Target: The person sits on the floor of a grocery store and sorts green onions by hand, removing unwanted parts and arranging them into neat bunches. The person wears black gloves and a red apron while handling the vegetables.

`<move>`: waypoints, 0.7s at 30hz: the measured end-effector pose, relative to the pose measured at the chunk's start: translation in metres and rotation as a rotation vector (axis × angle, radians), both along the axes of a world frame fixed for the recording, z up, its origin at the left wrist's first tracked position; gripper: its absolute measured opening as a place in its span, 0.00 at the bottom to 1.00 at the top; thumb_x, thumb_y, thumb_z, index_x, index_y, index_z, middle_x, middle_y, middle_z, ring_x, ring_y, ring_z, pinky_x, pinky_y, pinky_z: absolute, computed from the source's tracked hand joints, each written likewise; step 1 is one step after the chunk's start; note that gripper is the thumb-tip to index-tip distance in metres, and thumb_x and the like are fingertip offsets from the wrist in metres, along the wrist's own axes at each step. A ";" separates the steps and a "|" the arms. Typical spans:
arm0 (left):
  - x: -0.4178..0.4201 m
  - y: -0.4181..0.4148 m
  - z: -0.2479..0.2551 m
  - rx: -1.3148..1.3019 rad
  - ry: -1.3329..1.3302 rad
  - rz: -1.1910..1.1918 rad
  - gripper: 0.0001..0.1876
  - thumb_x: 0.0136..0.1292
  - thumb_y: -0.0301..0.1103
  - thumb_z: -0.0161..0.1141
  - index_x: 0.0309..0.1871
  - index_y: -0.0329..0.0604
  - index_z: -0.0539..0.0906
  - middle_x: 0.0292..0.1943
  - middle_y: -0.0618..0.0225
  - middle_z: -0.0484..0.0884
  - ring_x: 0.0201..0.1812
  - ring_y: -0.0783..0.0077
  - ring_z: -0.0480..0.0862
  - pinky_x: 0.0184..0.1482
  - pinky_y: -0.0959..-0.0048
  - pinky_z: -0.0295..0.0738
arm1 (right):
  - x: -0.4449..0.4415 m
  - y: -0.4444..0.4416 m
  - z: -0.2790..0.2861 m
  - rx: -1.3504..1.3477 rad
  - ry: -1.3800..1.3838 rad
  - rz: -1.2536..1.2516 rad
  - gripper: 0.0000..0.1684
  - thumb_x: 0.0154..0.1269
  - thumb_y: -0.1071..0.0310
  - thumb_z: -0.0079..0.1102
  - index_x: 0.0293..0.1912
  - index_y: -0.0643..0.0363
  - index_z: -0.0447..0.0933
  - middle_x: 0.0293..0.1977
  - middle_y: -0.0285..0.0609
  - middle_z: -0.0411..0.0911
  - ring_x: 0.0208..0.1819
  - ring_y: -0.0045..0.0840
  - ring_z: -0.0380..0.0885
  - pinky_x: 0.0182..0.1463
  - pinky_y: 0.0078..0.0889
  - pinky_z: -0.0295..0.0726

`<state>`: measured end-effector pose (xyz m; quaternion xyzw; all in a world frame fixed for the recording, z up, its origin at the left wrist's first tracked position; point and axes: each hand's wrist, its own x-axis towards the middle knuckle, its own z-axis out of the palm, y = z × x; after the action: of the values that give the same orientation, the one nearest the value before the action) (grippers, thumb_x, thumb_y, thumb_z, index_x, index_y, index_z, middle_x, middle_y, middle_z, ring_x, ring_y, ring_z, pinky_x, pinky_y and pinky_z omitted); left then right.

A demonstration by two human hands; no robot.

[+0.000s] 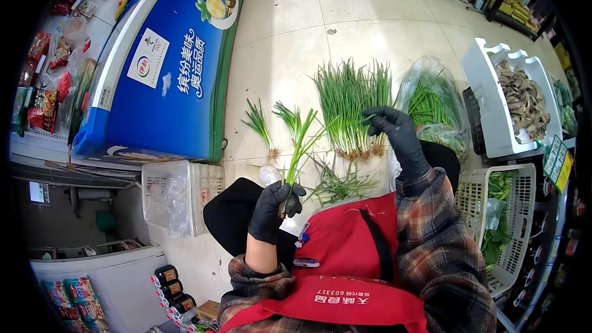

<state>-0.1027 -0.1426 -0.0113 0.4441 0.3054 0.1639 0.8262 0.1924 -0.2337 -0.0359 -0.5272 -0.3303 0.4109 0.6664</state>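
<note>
In a black glove, my left hand is closed around a small bunch of spring onions, leaves pointing away from me and roots low in the palm. My right hand, also gloved, is raised over the right edge of a large row of spring onions on the floor. Its fingers are bent together beside a bit of green leaf; whether they grip it is unclear. Two smaller spring onion bunches, one left and one nearer the row, lie apart. Loose leaf trimmings are scattered close to my apron.
A blue chest freezer stands left, above a pale plastic crate. To the right are a clear bag of greens, a white foam box of mushrooms, and a crate of leafy vegetables.
</note>
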 end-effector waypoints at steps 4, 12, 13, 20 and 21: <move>0.005 0.004 -0.001 -0.019 -0.029 -0.038 0.18 0.64 0.40 0.47 0.38 0.28 0.76 0.15 0.69 0.73 0.16 0.78 0.71 0.23 0.81 0.67 | -0.015 0.006 -0.005 -0.136 -0.077 0.499 0.15 0.59 0.70 0.53 0.48 0.58 0.73 0.29 0.38 0.77 0.31 0.17 0.75 0.37 0.21 0.74; 0.010 0.000 -0.003 -0.005 0.031 -0.008 0.18 0.61 0.41 0.49 0.37 0.30 0.76 0.14 0.68 0.71 0.15 0.77 0.69 0.22 0.78 0.65 | -0.020 0.011 -0.005 -0.143 -0.316 0.145 0.13 0.57 0.67 0.55 0.43 0.55 0.77 0.26 0.40 0.77 0.28 0.18 0.75 0.36 0.23 0.74; 0.012 0.000 -0.004 -0.011 0.035 -0.021 0.17 0.62 0.40 0.49 0.36 0.30 0.76 0.14 0.68 0.71 0.15 0.77 0.69 0.22 0.78 0.66 | -0.017 0.010 -0.005 -0.057 -0.248 0.047 0.12 0.58 0.66 0.55 0.42 0.56 0.77 0.27 0.40 0.78 0.28 0.19 0.75 0.36 0.23 0.73; 0.019 -0.005 -0.002 -0.012 0.083 -0.118 0.18 0.65 0.40 0.46 0.39 0.30 0.76 0.16 0.71 0.72 0.18 0.80 0.71 0.25 0.80 0.67 | -0.034 0.016 -0.012 -0.028 -0.793 -0.148 0.06 0.59 0.69 0.53 0.34 0.59 0.77 0.23 0.34 0.74 0.23 0.15 0.70 0.29 0.18 0.70; 0.020 -0.005 -0.003 -0.019 0.086 -0.123 0.18 0.65 0.40 0.45 0.39 0.30 0.76 0.16 0.71 0.72 0.18 0.80 0.71 0.25 0.80 0.66 | -0.035 0.017 -0.016 -0.057 -0.589 -0.146 0.06 0.60 0.69 0.53 0.34 0.61 0.76 0.22 0.35 0.73 0.23 0.15 0.70 0.28 0.19 0.70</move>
<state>-0.0823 -0.1473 -0.0141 0.4606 0.3142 0.0910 0.8251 0.1577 -0.2172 -0.0515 -0.6644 -0.4588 0.2005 0.5549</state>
